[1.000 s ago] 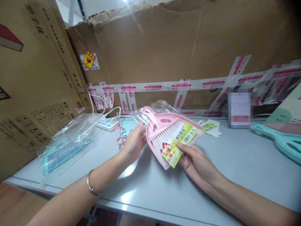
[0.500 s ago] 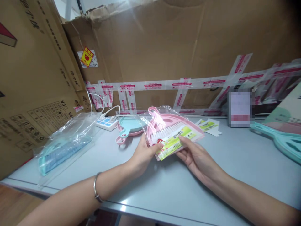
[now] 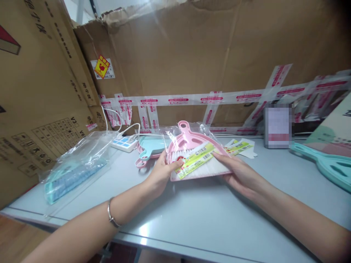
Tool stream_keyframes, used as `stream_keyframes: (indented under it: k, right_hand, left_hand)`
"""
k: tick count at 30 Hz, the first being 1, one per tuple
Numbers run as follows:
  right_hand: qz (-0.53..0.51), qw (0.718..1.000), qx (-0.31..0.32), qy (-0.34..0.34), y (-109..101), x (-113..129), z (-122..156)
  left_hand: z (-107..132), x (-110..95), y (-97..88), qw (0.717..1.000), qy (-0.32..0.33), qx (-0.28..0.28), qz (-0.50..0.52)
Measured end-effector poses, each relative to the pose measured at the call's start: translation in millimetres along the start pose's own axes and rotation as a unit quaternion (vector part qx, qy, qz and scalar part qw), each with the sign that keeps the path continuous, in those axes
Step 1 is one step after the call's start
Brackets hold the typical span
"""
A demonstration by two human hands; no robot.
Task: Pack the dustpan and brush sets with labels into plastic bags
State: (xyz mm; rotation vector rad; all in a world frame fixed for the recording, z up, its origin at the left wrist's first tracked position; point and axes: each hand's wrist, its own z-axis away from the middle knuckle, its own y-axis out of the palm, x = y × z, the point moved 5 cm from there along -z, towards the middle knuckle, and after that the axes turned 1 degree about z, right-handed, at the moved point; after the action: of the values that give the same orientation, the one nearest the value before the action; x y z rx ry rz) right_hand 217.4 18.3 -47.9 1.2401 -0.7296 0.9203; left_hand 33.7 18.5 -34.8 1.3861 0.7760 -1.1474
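Between my hands is a pink dustpan and brush set (image 3: pixel 189 137) in a clear plastic bag, raised over the table with its handle pointing away from me. White bristles show inside the pan. A yellow-green printed label card (image 3: pixel 196 159) lies slantwise across its front. My left hand (image 3: pixel 161 171) grips the set's left edge, thumb on the label's end. At the right edge, my right hand (image 3: pixel 238 173) holds on with its thumb on top near the label; its other fingers are partly hidden underneath.
Pink and turquoise dustpans (image 3: pixel 150 147) lie stacked beside a white power strip (image 3: pixel 124 143). A bagged turquoise set (image 3: pixel 76 182) lies at left, spare label cards (image 3: pixel 242 147) behind my right hand. A phone-like device (image 3: pixel 278 126) and turquoise dustpan (image 3: pixel 326 160) are at right. Cardboard (image 3: pixel 178 47) walls the back.
The dustpan set has turned so that its handle points more directly away. My right hand has moved from the lower middle to the right edge, and the label now lies more slantwise.
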Motion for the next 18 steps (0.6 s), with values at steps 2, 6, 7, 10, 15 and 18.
stream_keyframes:
  k: [2, 6, 7, 10, 15, 18]
  right_hand:
    - [0.009, 1.000, -0.010, -0.001, 0, 0, 2]
    - [0.058, 0.998, -0.013, -0.012, 4, 4, 9]
    - [0.070, 0.997, -0.006, -0.013, 6, 4, 11]
    - [0.092, 0.995, 0.033, -0.010, 13, 5, 16]
    - [0.090, 0.995, 0.035, -0.013, 14, 3, 15]
    - [0.068, 0.998, 0.000, -0.012, 9, 2, 13]
  left_hand:
    - [-3, 0, -4.0, 1.000, -0.002, -0.026, -0.010]
    - [-9, 1, -12.6, 0.997, -0.021, -0.068, -0.030]
    - [-11, 2, -14.3, 0.997, -0.031, -0.069, -0.030]
    - [-15, 4, -18.0, 0.995, -0.066, -0.060, -0.031]
    - [-13, -1, -19.5, 0.992, -0.087, -0.064, -0.066]
    - [-7, -9, -12.0, 0.995, -0.067, -0.002, -0.078]
